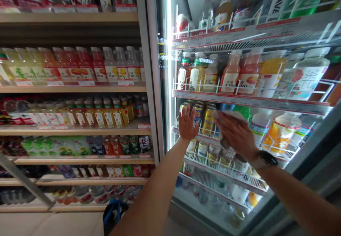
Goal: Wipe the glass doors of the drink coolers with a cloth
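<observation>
My left hand (188,125) is raised with its fingers spread, in front of the cans on a middle shelf of a lit drinks cooler. To its right, my right hand (237,134) presses a pale cloth (236,116) in front of the same shelf; its outline is slightly blurred. Yellow cans (208,119) show between the two hands. A dark watch (268,157) is on my right wrist. Right of my right hand stands an orange-filled bottle (279,133). Whether there is glass between my hands and the drinks is hard to tell.
Wire cooler shelves (247,101) hold rows of bottles above and below my hands. On the left, wooden shelves (66,132) carry juice and soda bottles. A metal post (150,69) separates them from the cooler. A black and blue bag (113,214) is low at the bottom.
</observation>
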Demonstrator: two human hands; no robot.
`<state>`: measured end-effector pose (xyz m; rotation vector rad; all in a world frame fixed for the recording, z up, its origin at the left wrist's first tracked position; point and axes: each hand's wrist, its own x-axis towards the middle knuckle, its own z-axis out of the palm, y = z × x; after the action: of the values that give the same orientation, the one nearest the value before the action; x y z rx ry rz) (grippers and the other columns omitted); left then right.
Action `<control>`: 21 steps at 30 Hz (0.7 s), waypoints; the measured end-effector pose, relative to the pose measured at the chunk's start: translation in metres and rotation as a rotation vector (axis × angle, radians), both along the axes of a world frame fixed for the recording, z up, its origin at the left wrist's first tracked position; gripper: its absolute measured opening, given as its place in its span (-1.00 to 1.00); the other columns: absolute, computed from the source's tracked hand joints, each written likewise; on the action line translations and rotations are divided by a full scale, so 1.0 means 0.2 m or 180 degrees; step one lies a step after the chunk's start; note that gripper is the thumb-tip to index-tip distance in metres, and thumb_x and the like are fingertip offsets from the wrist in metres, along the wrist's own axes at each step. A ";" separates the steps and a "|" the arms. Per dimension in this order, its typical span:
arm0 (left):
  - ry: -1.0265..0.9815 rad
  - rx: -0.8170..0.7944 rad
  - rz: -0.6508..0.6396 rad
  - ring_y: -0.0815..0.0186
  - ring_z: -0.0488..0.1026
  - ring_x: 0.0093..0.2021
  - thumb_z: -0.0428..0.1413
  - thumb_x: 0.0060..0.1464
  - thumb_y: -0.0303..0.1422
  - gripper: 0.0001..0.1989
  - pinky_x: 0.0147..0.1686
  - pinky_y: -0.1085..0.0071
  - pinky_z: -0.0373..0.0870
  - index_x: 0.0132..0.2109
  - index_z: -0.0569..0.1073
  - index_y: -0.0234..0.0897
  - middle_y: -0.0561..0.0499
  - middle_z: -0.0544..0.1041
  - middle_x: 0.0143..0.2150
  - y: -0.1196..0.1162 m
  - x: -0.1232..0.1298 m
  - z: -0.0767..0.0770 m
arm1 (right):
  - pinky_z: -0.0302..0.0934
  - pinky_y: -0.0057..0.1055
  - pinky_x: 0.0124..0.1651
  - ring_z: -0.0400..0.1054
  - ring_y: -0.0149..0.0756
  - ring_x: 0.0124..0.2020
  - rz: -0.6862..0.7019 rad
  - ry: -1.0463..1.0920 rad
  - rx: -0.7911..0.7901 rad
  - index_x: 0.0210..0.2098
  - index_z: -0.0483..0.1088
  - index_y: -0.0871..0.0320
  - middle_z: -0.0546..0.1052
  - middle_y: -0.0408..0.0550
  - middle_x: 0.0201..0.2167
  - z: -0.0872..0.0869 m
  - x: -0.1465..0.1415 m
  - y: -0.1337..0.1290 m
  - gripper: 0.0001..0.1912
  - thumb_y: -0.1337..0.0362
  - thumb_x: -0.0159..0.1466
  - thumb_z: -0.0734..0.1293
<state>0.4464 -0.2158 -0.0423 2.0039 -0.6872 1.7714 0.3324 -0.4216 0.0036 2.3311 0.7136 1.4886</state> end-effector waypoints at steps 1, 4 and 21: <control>-0.0025 -0.0006 -0.0028 0.11 -0.24 0.47 -0.26 0.31 -0.22 -0.39 0.37 0.05 -0.05 0.42 -0.06 -0.36 -0.19 -0.03 0.46 0.00 0.00 0.00 | 0.06 -0.14 0.27 0.19 -0.11 0.30 -0.0084 -0.0189 0.0187 0.37 0.09 0.05 0.23 0.02 0.35 0.12 0.00 -0.02 -0.43 0.37 0.39 0.18; -0.0031 -0.0032 -0.0139 0.10 -0.24 0.47 -0.23 0.31 -0.23 -0.39 0.37 0.03 -0.06 0.42 -0.06 -0.35 -0.21 -0.01 0.45 0.01 0.01 0.01 | -0.06 0.02 0.33 0.05 -0.01 0.37 -0.0250 -0.0757 0.0801 0.34 0.15 0.10 0.18 0.08 0.37 0.37 0.01 -0.06 -0.49 0.26 0.42 0.16; -0.0399 0.0709 -0.1048 0.12 -0.13 0.45 -0.09 0.27 -0.24 -0.32 0.40 0.07 -0.16 0.43 -0.14 -0.27 -0.13 0.07 0.42 -0.46 -0.31 0.19 | 0.19 -0.26 0.05 0.29 -0.22 0.17 -0.0491 0.0027 0.0087 0.24 0.30 0.08 0.46 -0.02 0.17 -0.53 -0.14 -0.20 -0.51 0.44 0.34 0.15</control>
<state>0.3854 -0.3075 -0.0045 1.7920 -1.2256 1.6903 0.3042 -0.4607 -0.1023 2.3550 0.5052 1.4304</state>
